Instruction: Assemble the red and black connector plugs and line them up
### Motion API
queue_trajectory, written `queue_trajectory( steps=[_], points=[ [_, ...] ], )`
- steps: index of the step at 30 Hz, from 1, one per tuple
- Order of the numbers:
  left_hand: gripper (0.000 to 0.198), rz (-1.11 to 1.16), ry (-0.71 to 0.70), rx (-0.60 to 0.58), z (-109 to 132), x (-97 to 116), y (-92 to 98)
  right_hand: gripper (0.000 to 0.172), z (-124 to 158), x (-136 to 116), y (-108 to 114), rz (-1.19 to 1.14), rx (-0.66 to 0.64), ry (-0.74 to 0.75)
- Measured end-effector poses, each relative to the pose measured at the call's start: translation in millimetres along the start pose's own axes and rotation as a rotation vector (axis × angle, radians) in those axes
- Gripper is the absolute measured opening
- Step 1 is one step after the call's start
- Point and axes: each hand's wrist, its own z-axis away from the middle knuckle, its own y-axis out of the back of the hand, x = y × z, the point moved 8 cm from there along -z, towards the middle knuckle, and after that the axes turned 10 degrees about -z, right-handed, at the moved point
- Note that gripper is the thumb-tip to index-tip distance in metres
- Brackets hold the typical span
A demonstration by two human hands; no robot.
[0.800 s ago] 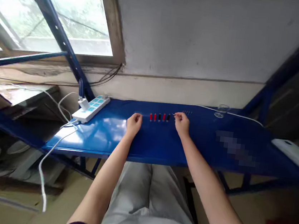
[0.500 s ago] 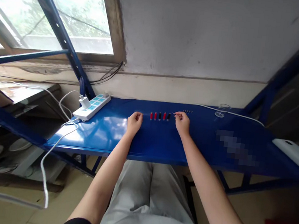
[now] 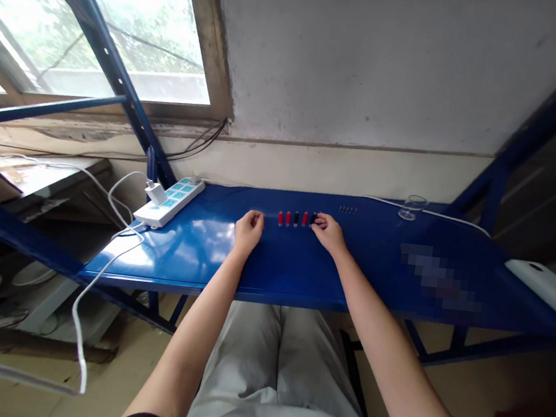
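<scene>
Several small red and black cylinders with pale, metal-looking ends stand out in a row on the blue table [image 3: 276, 262]. My right hand [image 3: 329, 233] is at the right end of this row, its thumb and fingertips closed around the rightmost small black cylinder [image 3: 314, 218]. Left of it are a red cylinder [image 3: 305, 218] and another black one [image 3: 296, 218], then two more red ones. My left hand [image 3: 249, 229] rests on the table beyond the row's left end, fingers curled together; whether anything is inside cannot be made out.
Several tiny metal pieces [image 3: 348, 210] lie in a line behind my right hand. A clear cup [image 3: 411, 208] is at the back right, near a white cable. A white power strip [image 3: 171, 202] sits on the left, and a white object [image 3: 544, 292] at the right edge.
My right hand has moved left and slightly toward me, from beside the row onto the rightmost black cylinder. The left hand stays where it was.
</scene>
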Motion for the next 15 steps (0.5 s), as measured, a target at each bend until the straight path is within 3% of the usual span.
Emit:
queue_trajectory(
  steps=[11,15],
  points=[
    [0.018,0.005,0.014,0.020,0.8,1.4,3.1,0.017,-6.8,-0.8,-10.6,0.079,-0.035,0.007],
    [0.018,0.061,0.010,0.028,2.2,3.7,4.0,0.015,-6.3,-6.7,-2.5,0.019,0.023,0.041]
  ],
)
